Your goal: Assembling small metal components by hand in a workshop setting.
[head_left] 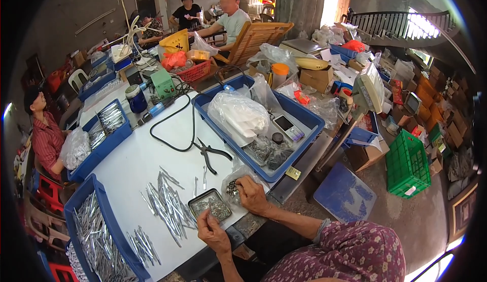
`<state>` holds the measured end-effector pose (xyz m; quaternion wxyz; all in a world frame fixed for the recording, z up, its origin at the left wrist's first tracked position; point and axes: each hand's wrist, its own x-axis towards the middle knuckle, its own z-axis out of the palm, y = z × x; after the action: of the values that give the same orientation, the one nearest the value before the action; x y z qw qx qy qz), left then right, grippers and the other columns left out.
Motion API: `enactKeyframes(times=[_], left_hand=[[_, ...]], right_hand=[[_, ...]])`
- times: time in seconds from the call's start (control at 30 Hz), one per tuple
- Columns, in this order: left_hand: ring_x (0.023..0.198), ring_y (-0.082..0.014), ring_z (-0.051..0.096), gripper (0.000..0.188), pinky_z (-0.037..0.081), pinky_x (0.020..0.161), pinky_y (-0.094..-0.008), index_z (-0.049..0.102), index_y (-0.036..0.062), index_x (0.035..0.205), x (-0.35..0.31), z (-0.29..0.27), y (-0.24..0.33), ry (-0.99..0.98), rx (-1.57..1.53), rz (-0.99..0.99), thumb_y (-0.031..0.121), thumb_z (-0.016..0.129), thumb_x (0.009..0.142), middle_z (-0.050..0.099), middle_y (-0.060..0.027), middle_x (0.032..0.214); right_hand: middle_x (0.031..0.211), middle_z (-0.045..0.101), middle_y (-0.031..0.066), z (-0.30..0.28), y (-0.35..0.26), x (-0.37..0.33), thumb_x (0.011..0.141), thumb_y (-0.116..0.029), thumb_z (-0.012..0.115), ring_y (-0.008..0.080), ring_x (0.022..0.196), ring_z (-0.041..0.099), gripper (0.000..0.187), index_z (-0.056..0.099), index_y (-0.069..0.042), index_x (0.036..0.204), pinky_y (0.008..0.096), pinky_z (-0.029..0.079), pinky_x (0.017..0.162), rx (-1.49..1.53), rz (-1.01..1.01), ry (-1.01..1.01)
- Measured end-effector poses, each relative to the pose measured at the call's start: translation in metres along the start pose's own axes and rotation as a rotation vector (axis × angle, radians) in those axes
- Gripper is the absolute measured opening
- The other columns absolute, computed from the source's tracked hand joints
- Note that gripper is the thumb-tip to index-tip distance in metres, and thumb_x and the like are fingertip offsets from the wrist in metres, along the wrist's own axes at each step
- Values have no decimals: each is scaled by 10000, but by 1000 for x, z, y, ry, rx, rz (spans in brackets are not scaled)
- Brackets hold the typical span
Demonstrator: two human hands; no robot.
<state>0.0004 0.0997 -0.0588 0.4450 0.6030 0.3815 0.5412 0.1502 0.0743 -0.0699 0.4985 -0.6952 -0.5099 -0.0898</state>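
Along the left edge of the worktop [167, 254], toward the near left corner, a blue tray [116, 226] is heaped with thin silvery metal pieces; beyond it, on the same edge, another blue tray [104, 150] holds more silvery pieces and a clear bag [76, 147] of pale contents. Loose metal strips [170, 206] lie spread to the right of the nearer tray. Close to the near edge sits a small square tin [203, 194], filled with tiny metal parts. The left hand [215, 235] is at its near rim, thumb and fingers pinched together; whether something is between them I cannot tell. Just right of the tin, the right hand [252, 196] reaches with bent fingers into a clear plastic bag [243, 173] of small dark parts; its grip is hidden. Farther right, by the right edge, a large blue tray [299, 152] contains plastic bags, a phone [287, 127] and a dark round lid [277, 138].
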Motion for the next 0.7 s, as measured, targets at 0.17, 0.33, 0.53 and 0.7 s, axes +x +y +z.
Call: enactKeyframes(times=[0.17,0.33,0.53,0.7], left_hand=[[538,-83,401,135,338,485,-220,530,-26,931,0,0,0,-1,9,3,13,424,857,451,-29,632],[540,-84,406,143,339,484,-220,531,-28,929,0,0,0,1,-5,-7,2,415,853,454,-29,635],[536,-84,404,144,340,482,-219,534,-27,930,0,0,-1,4,-9,3,0,417,850,455,-30,633],[534,-83,403,144,340,482,-217,535,-27,931,0,0,0,0,-8,4,2,417,853,455,-28,631]], right_hand=[[748,523,133,0,1,0,736,12,524,311,642,547,100,501,2,833,353,427,533,-3,-4,0],[749,521,134,0,0,0,732,18,523,313,649,547,110,500,4,839,356,427,536,-3,-15,2],[753,522,133,0,0,0,725,21,526,315,657,546,116,501,2,837,354,426,539,-2,-8,0],[756,524,133,-1,-1,1,719,23,530,317,659,546,118,502,2,832,356,425,540,-3,-8,-1]])
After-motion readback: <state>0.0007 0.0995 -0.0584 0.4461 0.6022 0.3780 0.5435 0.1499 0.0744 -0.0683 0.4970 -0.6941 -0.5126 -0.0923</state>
